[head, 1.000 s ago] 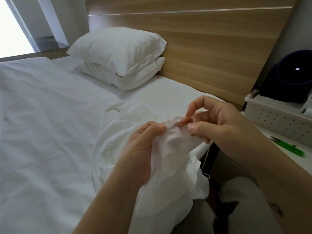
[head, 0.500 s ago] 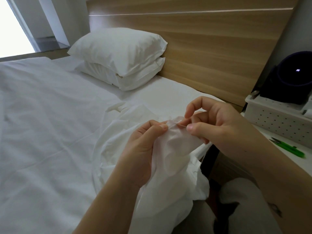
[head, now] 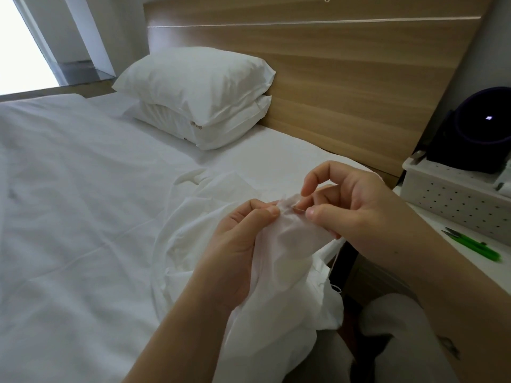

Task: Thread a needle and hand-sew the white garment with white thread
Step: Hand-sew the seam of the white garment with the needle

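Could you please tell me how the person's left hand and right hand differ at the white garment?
The left hand grips a bunched fold of the white fabric garment; the right hand pinches the metal needle at that fold. The left hand wraps the cloth; the right hand's index finger arches up. Both meet at the fold's top.

You have a plain white garment (head: 287,244) in front of the headboard (head: 345,78), which is light tan with horizontal wood grain. Against it lie two plain white pillows (head: 199,87). To its right are a white basket (head: 453,200) patterned with dark dots, bright green snips (head: 475,244) and a dark purple-black round object (head: 481,128).
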{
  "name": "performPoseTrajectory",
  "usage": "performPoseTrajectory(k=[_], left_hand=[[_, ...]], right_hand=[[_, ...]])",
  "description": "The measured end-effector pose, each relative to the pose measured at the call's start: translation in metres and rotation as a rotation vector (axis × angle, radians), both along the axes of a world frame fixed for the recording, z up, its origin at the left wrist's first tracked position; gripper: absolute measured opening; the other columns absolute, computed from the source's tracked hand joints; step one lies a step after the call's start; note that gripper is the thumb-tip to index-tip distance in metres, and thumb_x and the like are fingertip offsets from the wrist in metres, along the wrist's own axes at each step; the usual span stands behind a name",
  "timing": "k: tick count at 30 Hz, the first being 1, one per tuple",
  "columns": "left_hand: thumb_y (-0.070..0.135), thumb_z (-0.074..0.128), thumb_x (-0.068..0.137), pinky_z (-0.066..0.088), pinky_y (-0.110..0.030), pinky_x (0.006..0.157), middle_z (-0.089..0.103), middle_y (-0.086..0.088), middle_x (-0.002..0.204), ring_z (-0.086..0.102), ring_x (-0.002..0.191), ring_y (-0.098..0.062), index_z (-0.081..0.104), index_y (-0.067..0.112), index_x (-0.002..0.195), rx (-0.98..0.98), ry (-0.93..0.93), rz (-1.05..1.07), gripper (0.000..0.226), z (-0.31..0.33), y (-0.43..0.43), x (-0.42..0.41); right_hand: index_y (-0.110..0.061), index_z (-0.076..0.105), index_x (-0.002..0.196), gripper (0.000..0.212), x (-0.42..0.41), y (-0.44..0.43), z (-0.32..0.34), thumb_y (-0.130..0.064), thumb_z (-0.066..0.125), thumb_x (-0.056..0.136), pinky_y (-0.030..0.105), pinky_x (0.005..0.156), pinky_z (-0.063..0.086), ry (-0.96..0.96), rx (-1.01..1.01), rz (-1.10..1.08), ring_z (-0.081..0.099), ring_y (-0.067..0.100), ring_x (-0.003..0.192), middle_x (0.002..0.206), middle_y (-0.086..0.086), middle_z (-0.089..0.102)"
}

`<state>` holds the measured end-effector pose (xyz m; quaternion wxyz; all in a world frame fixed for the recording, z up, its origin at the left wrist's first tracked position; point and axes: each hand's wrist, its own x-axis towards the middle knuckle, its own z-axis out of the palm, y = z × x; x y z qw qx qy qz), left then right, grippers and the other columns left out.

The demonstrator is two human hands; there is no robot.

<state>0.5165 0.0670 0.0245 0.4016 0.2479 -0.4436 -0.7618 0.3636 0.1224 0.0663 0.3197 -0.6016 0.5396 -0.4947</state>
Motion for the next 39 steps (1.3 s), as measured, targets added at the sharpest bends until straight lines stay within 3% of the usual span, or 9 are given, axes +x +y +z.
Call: performPoseTrajectory(k=[5,8,14,16,19,25,29,33,39], left_hand=[[0.019,0.063,0.073,0.054,-0.026,0.056,0.063,-0.009,0.067,0.061,0.06,-0.017,0.06,0.012,0.065,0.023,-0.013,-0.016,0.011,-0.001,0.001,0.0],[0.019,0.07,0.076,0.055,-0.028,0.058,0.064,-0.009,0.069,0.062,0.062,-0.018,0.062,0.012,0.067,0.027,-0.012,-0.033,0.014,0.0,0.003,-0.001],[0.024,0.072,0.076,0.054,-0.032,0.064,0.066,-0.011,0.076,0.063,0.068,-0.02,0.065,0.013,0.072,-0.02,-0.127,0.021,0.014,0.001,0.006,-0.001],[0.022,0.071,0.082,0.051,-0.032,0.065,0.066,-0.008,0.074,0.061,0.068,-0.018,0.067,0.019,0.066,-0.092,-0.206,0.093,0.017,0.001,0.003,0.001],[0.019,0.061,0.089,0.049,-0.024,0.059,0.066,0.001,0.069,0.06,0.064,-0.011,0.067,0.027,0.061,-0.245,-0.308,0.188,0.03,0.003,0.004,0.001],[0.019,0.065,0.089,0.052,-0.019,0.059,0.071,0.007,0.07,0.065,0.065,-0.005,0.068,0.02,0.075,-0.535,-0.384,0.329,0.014,0.008,0.01,0.001],[0.017,0.067,0.088,0.055,-0.022,0.068,0.07,0.007,0.078,0.066,0.075,-0.008,0.068,0.022,0.075,-0.636,-0.385,0.327,0.014,0.005,0.008,0.0],[0.007,0.063,0.087,0.051,-0.015,0.068,0.071,0.011,0.079,0.066,0.076,-0.003,0.066,0.015,0.073,-0.581,-0.346,0.31,0.016,0.005,0.006,0.002],[0.002,0.061,0.087,0.049,-0.012,0.066,0.071,0.014,0.077,0.064,0.071,0.002,0.065,0.015,0.071,-0.554,-0.316,0.285,0.021,0.01,0.007,0.0]], right_hand=[[-0.022,0.058,0.084,0.012,0.004,0.002,-0.003,-0.011,0.06,0.079,0.032,0.06,0.043,0.031,-0.036,-0.007,0.054,0.047,0.076,0.054,-0.001,0.046],[-0.022,0.057,0.086,0.02,0.006,0.002,-0.005,-0.002,0.058,0.085,0.026,0.055,0.041,0.096,-0.058,-0.021,0.047,0.026,0.059,0.056,0.008,0.045],[-0.026,0.056,0.087,0.01,0.011,-0.003,-0.007,-0.017,0.062,0.087,0.018,0.05,0.04,0.21,-0.055,-0.1,0.049,0.019,0.052,0.06,0.004,0.057],[-0.027,0.059,0.088,0.007,0.006,-0.001,-0.004,-0.027,0.063,0.083,0.02,0.053,0.043,0.201,0.002,-0.054,0.052,0.014,0.054,0.064,-0.007,0.066],[-0.026,0.067,0.083,0.005,-0.001,0.001,0.002,-0.028,0.071,0.08,0.036,0.062,0.047,0.19,0.009,0.011,0.058,0.038,0.072,0.075,-0.008,0.072],[-0.028,0.072,0.085,0.023,-0.001,-0.002,0.005,-0.042,0.061,0.071,0.021,0.067,0.051,0.192,-0.006,0.119,0.066,0.008,0.077,0.082,-0.012,0.072],[-0.027,0.07,0.081,0.009,0.002,-0.009,0.002,-0.034,0.07,0.075,0.008,0.064,0.043,0.256,-0.086,0.024,0.06,-0.004,0.073,0.08,-0.015,0.069],[-0.03,0.07,0.08,0.038,-0.006,-0.012,0.004,-0.061,0.059,0.061,0.009,0.059,0.043,0.212,-0.003,-0.072,0.057,-0.003,0.065,0.077,-0.015,0.068],[-0.028,0.072,0.074,0.054,-0.009,-0.023,0.004,-0.071,0.046,0.057,0.015,0.067,0.047,0.233,0.268,-0.091,0.066,-0.002,0.076,0.076,-0.014,0.072]])
